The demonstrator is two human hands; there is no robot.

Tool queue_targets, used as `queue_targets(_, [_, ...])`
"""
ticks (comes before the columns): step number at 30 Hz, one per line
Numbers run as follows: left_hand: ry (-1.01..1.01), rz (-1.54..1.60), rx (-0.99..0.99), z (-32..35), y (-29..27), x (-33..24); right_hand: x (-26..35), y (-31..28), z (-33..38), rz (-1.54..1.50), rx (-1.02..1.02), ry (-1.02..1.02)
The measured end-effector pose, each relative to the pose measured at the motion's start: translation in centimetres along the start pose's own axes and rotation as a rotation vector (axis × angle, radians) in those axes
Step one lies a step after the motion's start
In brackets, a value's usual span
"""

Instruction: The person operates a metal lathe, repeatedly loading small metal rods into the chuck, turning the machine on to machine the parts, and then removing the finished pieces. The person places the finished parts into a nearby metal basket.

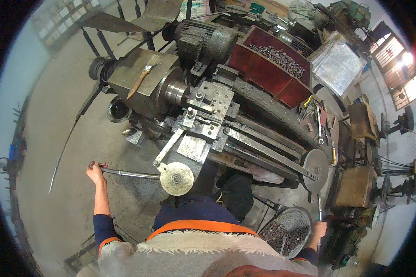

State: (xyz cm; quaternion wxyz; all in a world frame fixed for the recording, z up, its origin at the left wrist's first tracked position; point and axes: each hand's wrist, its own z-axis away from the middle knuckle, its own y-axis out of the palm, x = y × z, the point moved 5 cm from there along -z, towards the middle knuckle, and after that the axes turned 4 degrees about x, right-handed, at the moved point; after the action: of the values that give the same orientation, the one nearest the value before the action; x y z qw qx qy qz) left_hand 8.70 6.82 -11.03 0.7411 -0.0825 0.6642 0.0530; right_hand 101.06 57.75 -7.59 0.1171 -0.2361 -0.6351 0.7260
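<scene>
Both hands are on lathe controls, and the lathe's round chuck (pixel 174 92) serves as the landmark for everything else. The left hand (pixel 95 171) has its fingers curled fully round the end of a long steel lever (pixel 129 174), well below and to the left of the chuck; the lever runs rightward to a worn round disc hub (pixel 176 178) directly below the chuck. The right hand (pixel 319 229) is far to the lower right of the chuck, fingers wrapped round a slim upright handle (pixel 320 213) that rises toward a second, darker disc wheel (pixel 315 167); how tightly it grips I cannot tell, since the hand is small and near the rim of the view.

Just right of the chuck sits the square tool block (pixel 212 104) with its bolts. Whether a workpiece is clamped in the chuck is too small to make out, so the cut in hand cannot be judged as begun or finished.

As for progress, a wire basket (pixel 287 229) just left of the right hand holds a good heap of small dark metal pieces, and a red tray (pixel 273 69) up and to the right of the chuck holds many more. Which heap is blanks and which is finished I cannot tell. A paintbrush (pixel 141 79) lies on the headstock, left of the chuck.
</scene>
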Motion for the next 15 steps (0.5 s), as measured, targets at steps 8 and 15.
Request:
queue_targets(8, [-0.095,-0.442,0.055,1.2,-4.0,-0.1,2.5,-2.5,-9.2,0.231,-0.078,0.038])
queue_targets(15, [0.296,-1.219,0.261,-4.1,0.8,-3.2,2.5,-0.7,-6.2,0.127,-0.29,0.105])
